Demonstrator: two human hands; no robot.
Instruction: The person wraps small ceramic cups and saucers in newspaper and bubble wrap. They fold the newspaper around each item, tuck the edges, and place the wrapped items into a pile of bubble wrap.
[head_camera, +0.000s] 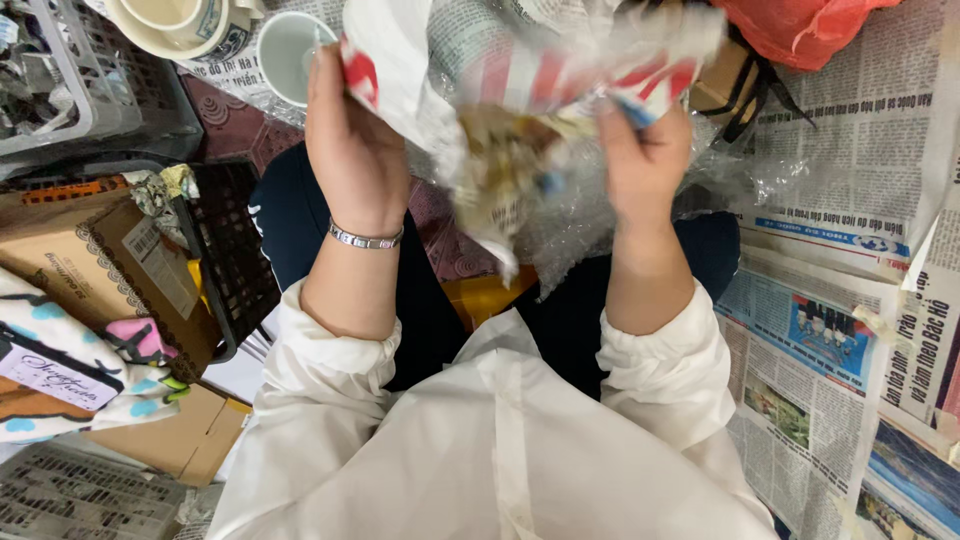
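Observation:
My left hand (350, 140), with a silver bracelet (365, 238) on the wrist, grips the left edge of a white plastic bag with red stripes (560, 70). My right hand (645, 150) grips the same bag's right side. The bag is blurred; a crumpled brownish wad (505, 165) shows through its lower part, and I cannot tell what it is. Both hands are raised above my lap, sleeves of a white shirt pushed up the forearms.
Newspaper sheets (850, 200) cover the floor on the right. A white cup (285, 50) and a bowl (170, 25) stand at top left beside a grey crate (90, 100). A black basket (235, 250), cardboard boxes (70, 260) and a red bag (800, 25) lie around.

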